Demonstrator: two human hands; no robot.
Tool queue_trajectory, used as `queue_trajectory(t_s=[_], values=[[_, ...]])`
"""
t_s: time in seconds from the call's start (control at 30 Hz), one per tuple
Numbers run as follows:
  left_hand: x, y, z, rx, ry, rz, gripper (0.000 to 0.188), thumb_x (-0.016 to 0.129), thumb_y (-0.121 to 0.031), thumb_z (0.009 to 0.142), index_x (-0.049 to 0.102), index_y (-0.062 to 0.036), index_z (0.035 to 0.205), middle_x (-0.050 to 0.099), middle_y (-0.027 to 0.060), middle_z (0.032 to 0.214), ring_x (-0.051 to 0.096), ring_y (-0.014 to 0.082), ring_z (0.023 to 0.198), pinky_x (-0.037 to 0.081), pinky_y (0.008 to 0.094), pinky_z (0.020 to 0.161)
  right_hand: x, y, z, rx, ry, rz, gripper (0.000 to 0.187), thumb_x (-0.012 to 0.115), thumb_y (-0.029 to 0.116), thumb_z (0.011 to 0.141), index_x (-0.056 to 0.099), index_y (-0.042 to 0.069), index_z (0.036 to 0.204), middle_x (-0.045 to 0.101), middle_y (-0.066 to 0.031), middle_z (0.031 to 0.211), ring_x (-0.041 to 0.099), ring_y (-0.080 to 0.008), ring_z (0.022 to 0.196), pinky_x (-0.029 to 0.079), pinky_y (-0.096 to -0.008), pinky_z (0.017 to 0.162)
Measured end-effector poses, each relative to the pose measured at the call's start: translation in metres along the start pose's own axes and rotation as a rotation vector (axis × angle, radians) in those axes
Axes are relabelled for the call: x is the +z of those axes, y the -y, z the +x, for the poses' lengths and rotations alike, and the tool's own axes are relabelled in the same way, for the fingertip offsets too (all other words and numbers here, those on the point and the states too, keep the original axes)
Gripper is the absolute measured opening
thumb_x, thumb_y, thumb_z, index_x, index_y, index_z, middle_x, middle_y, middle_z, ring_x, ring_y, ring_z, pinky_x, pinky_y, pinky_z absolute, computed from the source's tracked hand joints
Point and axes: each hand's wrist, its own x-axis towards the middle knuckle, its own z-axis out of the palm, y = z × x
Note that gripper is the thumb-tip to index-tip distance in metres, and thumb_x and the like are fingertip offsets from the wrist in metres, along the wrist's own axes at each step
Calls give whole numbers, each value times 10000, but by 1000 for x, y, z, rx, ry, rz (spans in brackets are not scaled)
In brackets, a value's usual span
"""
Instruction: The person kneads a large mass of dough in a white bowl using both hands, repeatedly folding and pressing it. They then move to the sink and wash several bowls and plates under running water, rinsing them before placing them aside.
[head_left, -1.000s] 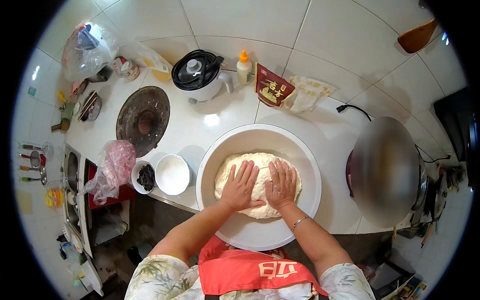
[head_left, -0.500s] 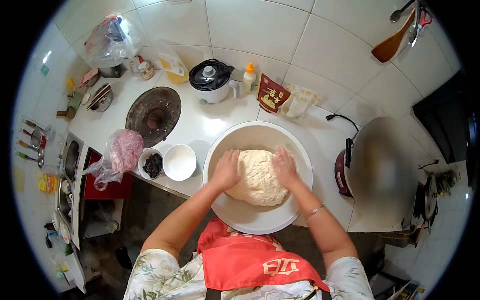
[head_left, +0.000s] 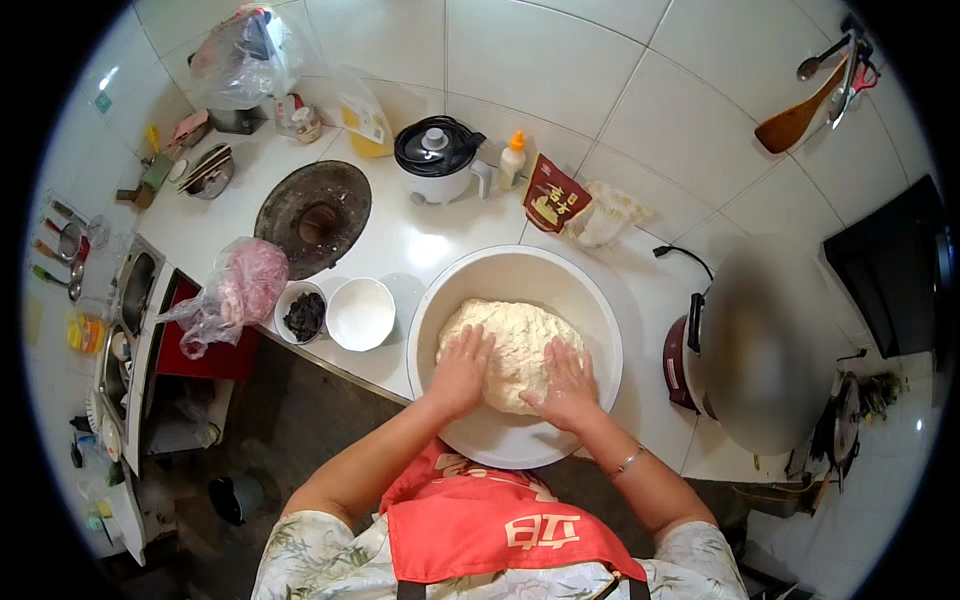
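Observation:
A big pale lump of dough [head_left: 518, 345] lies in a wide white basin [head_left: 520, 440] near the counter's front edge. On the dough's near left side, my left hand [head_left: 463, 372] rests with fingers stretched forward. My right hand [head_left: 566, 388] lies against its near right side, fingers spread and thumb pointing inward. Neither hand grips anything; both palms are on the dough's surface. The dough looks rough and uneven on top.
Left of the basin are a white bowl [head_left: 361, 314], a small bowl of dark pieces [head_left: 302, 314] and a plastic bag of pink meat [head_left: 245, 285]. Behind stand a lidded white appliance [head_left: 437, 160], a squeeze bottle [head_left: 512, 160] and a red packet [head_left: 554, 195]. A dark red cooker [head_left: 680, 360] stands right.
Both hands have come nearer to me, from the dough's far left and right sides onto its near part. The dough now spreads wider to the left. The view has shifted slightly.

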Motion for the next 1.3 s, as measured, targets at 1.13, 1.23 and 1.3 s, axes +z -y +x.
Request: queue_trajectory(t_s=[1.13,1.23,1.3], values=[[-26,28,-46,-154,-268,-672,443,521,-49,814,453,-40,1252,418,218,1292,424,350,1183,361,387,985,19,-5,45,48,-205,440,608,396,407,918,279,35,1385,253,-197,1431,213,-320,1333,149,-433,1087],[-21,51,-34,-269,-466,-799,345,487,-40,840,524,-27,1183,533,183,1179,498,306,1118,389,353,944,25,-10,47,28,-141,485,582,370,406,930,325,20,1363,270,-208,1420,236,-327,1324,173,-417,1084],[-13,90,-23,-428,-611,-956,327,471,-36,846,544,-29,1165,571,171,1131,522,303,1091,401,355,928,16,-13,40,-81,-303,747,661,269,500,937,286,11,1381,274,-201,1426,236,-305,1333,146,-398,1094]])
